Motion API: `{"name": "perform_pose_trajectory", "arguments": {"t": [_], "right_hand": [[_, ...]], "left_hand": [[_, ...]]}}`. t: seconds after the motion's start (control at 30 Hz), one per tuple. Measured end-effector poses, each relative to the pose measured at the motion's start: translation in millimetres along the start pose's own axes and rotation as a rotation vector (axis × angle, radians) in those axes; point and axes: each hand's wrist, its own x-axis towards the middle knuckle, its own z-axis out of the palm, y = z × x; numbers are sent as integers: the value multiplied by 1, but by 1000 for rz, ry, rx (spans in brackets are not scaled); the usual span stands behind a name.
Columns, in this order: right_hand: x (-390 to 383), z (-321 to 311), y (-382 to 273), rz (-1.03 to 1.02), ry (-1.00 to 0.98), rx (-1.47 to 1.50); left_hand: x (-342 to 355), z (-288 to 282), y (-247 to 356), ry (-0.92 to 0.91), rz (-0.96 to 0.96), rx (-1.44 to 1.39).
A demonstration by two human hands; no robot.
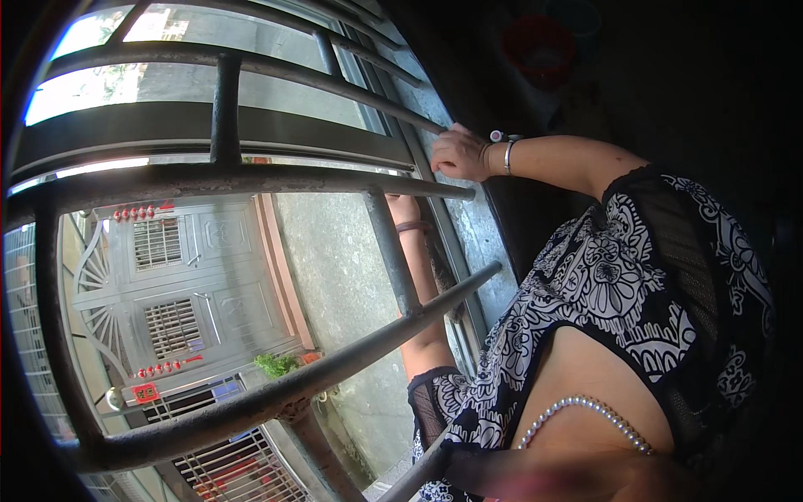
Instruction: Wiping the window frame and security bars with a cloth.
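My left arm reaches out between the grey metal window bars (251, 180). A dark band circles its wrist. Past a bar, my left hand (405, 207) is beside the window frame (376, 149); the bar covers most of its fingers. My right hand (458, 156) is on the inner side at the sill (481, 230), close to the end of another bar. Its fingers are curled in, and whatever they may hold is hidden. A silver bangle (507, 159) and a band with a small round knob (497, 135) sit on the right wrist.
Crossbars join the long bars and divide the opening. Outside are a pale metal door (230, 238), a concrete surface (335, 243), a green plant (274, 364) and red hanging ornaments (144, 393). A red basin (539, 52) stands in the dark room behind.
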Motion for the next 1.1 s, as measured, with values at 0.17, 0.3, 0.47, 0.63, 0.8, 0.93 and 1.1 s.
{"name": "perform_pose_trajectory", "arguments": {"t": [0.17, 0.3, 0.47, 0.63, 0.8, 0.93, 1.1], "right_hand": [[6, 4, -7, -23, 31, 36], [26, 13, -13, -108, 72, 87], [8, 2, 2, -39, 73, 58], [1, -8, -3, -50, 94, 61], [-1, -5, -11, -54, 77, 73], [6, -1, -17, -71, 82, 85], [0, 0, -4, -39, 115, 50]], "left_hand": [[26, 4, -27, 55, 125, 648], [41, -11, -49, 108, 13, 365], [24, 5, -10, -77, 309, 741], [18, -2, -4, -315, 303, 837], [14, 9, -11, 15, 138, 606], [15, 8, -7, 156, -2, 497], [18, 0, 0, -86, -6, 578]]}}
